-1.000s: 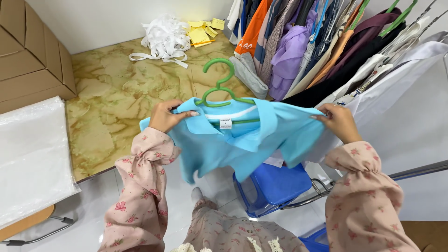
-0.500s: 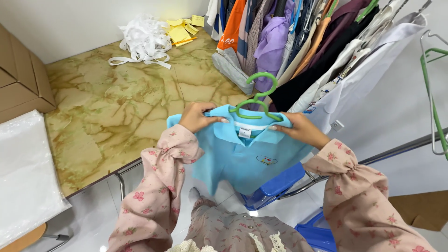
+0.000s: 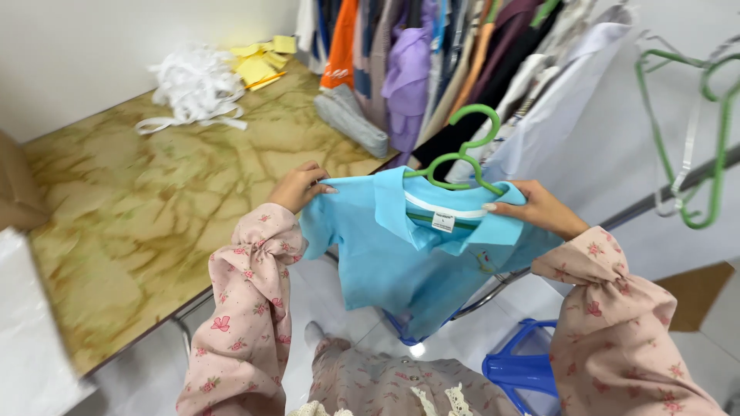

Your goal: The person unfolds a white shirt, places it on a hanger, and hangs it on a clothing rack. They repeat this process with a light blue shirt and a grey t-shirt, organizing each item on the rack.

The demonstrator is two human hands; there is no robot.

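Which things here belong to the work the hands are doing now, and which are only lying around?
In use:
- light blue polo shirt, held at both shoulders
- green hanger inside its collar
- left hand
- right hand

Lying about:
- white strips on the marble table
- yellow papers
- empty green hangers
- blue stool

A small white neck label [image 3: 442,222] is sewn inside the collar of the light blue shirt [image 3: 401,262], just under the green hanger [image 3: 462,158]; it is rectangular with dark print too small to read. A brown cardboard box [image 3: 14,189] stands at the left edge.
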